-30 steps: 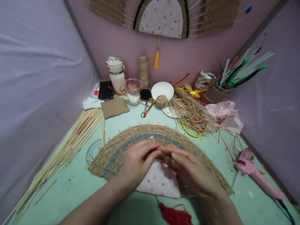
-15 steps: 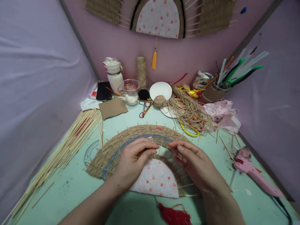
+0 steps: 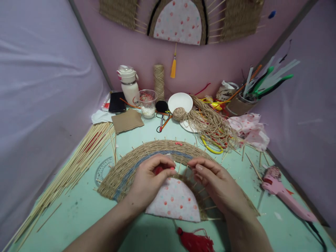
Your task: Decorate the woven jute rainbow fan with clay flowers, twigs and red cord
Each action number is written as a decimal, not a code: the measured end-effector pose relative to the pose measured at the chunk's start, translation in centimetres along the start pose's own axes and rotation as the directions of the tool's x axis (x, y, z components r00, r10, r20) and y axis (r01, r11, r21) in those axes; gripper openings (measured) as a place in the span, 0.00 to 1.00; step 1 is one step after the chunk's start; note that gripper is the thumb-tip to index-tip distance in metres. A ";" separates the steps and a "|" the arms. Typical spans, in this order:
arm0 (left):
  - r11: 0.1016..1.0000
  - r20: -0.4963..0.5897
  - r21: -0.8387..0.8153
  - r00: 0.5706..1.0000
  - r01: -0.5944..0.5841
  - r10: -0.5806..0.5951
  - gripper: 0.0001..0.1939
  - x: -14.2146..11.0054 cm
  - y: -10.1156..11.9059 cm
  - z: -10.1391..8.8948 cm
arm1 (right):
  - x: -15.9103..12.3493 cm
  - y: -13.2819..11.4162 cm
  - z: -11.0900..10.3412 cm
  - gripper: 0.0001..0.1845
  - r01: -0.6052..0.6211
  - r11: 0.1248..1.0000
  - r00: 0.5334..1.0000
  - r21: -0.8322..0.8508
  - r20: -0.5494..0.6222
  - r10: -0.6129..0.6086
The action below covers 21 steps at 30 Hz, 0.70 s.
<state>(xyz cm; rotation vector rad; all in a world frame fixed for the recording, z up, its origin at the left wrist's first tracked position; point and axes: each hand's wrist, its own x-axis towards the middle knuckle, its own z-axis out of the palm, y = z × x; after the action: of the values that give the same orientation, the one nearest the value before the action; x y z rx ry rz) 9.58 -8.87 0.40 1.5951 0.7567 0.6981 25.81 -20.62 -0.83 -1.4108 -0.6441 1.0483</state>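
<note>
My left hand is closed, pinching a small coral-red piece at the fingertips, with more red showing inside the curled fingers. Its material is too small to tell. My right hand hovers a short way off, thumb and forefinger pressed together; whatever lies between them is hidden. Beneath both hands spreads a half-round twine-woven fan on thin sticks, with a blue band. Spotted white fabric covers its centre. Small coral-red bits sit on the upper weave. A red tassel lies below the fabric's straight edge.
A pink glue gun lies at right with its cord. Bamboo sticks and a protractor are at left. Behind stand a white bottle, a plastic cup, tangled twine and a can of tools.
My hands have parted from touching fingertips, the right moving rightward. The left fingers have loosened slightly, and more red shows in them.
</note>
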 end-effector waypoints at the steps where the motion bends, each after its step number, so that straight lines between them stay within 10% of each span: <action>1: 1.000 -0.001 -0.018 1.000 0.018 -0.018 0.04 0.0 0.1 0.0 | 0.0 0.0 0.1 0.10 -0.002 1.000 1.000 0.002 0.003 0.002; 21: 0.960 0.057 -0.226 0.986 0.163 -0.155 0.11 0.1 -0.1 0.2 | -0.3 -0.6 0.5 0.07 0.047 0.991 0.998 -0.127 0.042 -0.042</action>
<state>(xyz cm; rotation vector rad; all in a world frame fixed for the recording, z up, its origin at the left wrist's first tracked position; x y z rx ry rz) 9.83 -8.89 0.25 1.3182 0.7389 0.6126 25.34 -20.54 -0.16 -1.4825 -0.7803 1.0161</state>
